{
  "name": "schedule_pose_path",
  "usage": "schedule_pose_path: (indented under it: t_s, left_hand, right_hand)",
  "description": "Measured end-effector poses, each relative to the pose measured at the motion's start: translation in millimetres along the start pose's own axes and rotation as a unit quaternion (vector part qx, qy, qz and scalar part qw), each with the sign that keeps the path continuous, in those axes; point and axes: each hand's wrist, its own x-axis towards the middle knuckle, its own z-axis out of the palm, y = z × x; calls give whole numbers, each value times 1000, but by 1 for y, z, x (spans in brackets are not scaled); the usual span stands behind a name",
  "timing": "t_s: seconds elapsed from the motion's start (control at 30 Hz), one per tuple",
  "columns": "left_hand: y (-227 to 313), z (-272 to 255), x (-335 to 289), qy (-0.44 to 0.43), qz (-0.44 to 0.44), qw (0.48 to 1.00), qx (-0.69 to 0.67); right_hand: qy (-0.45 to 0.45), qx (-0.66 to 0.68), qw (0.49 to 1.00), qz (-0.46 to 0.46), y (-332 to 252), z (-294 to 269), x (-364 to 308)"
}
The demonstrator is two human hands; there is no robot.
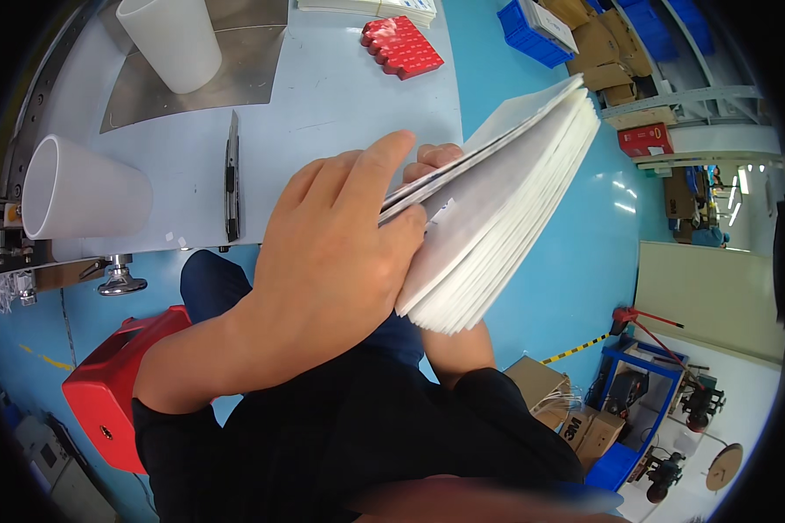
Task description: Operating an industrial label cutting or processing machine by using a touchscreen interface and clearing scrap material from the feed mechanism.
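A thick stack of white paper sheets [515, 209] is held in front of my body, off the right corner of the table. My left hand [323, 244] grips its left edge, thumb and fingers closed on a few sheets parted from the rest. Beneath the stack my right hand [438, 157] supports it; only its curled fingertips show at the far side, and the palm is hidden by the paper. On the table left of my left hand lies a slim utility knife [232, 179].
The grey table [323, 96] carries two white cylinders [87, 187], a metal sheet [244, 74], a red block-like pack [401, 46] and a paper stack [375, 7]. A red stool [118, 392] stands at left. Blue bins [536, 35] and cardboard boxes [541, 392] are at right.
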Motion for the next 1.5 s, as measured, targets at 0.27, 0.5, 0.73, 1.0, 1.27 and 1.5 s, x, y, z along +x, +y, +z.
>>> schedule_pose_path:
  t_s: [0.27,0.5,0.73,1.0,1.27,1.5]
  left_hand:
    - [1,2,-12,12,-11,999,-35]
    - [3,10,-18,63,20,997,-34]
    - [4,11,-17,93,45,994,-43]
    - [2,-2,-16,4,47,997,-63]
    - [-26,7,-15,220,167,957,92]
    - [-15,-11,-20,56,49,985,156]
  right_hand:
    - [-35,-91,995,-16,-26,-40,-10]
    - [-72,-71,995,-18,-24,-31,-11]
    - [-33,-72,996,-39,-12,-13,-15]
    - [-1,-122,993,-6,-26,-20,-18]
    - [15,-54,998,4,-20,-20,-10]
    - [18,-47,999,4,-13,-14,-9]
